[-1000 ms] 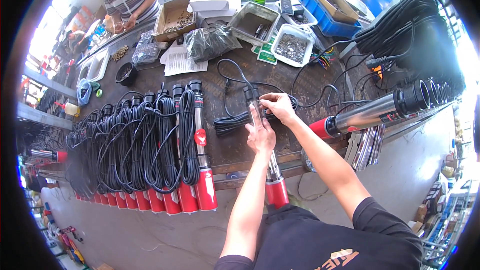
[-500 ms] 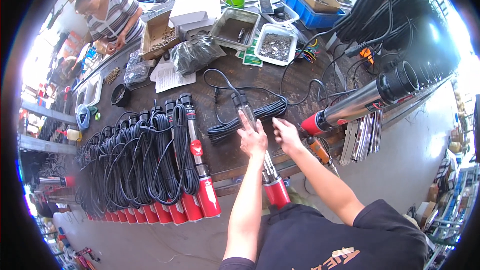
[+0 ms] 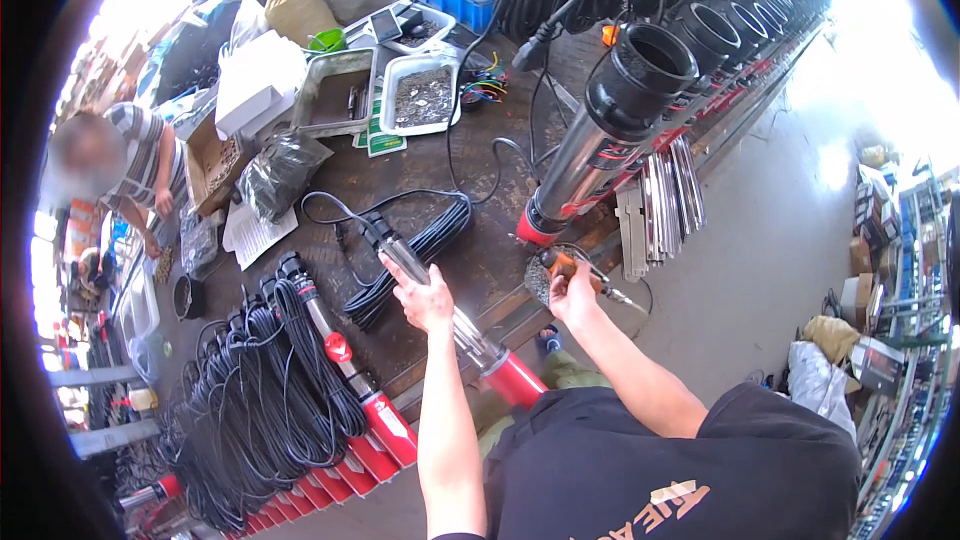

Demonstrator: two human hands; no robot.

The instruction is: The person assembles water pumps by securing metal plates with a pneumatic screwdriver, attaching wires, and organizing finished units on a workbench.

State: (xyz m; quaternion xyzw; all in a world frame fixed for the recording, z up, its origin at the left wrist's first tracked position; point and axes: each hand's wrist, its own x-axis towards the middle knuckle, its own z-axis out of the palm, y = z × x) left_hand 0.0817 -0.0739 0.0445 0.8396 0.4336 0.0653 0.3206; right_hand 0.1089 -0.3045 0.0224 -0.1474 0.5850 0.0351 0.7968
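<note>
My left hand (image 3: 425,302) is wrapped round the steel barrel of a slim submersible pump (image 3: 467,333), which slants from the bench toward my body. Its red end (image 3: 514,380) lies close to my shirt, and a black cable leaves its dark far end. Beside it rests a tied coil of black cable (image 3: 420,252). At the bench's front edge, my right hand (image 3: 573,296) closes on an orange power screwdriver (image 3: 562,262); the fingers partly cover its body. Under the tool sits a round dish of small grey parts (image 3: 538,282).
Several finished-looking pumps with coiled cables (image 3: 270,380) line the left. A large steel cylinder (image 3: 590,155) lies at right, near metal strips (image 3: 660,210). Farther back are a white tray of small parts (image 3: 424,95) and a blue crate (image 3: 452,8). Another person (image 3: 140,150) works at far left.
My right hand has moved from beside the pump to the screwdriver and closed on it. My left hand keeps its hold on the pump. The view has swung to the right.
</note>
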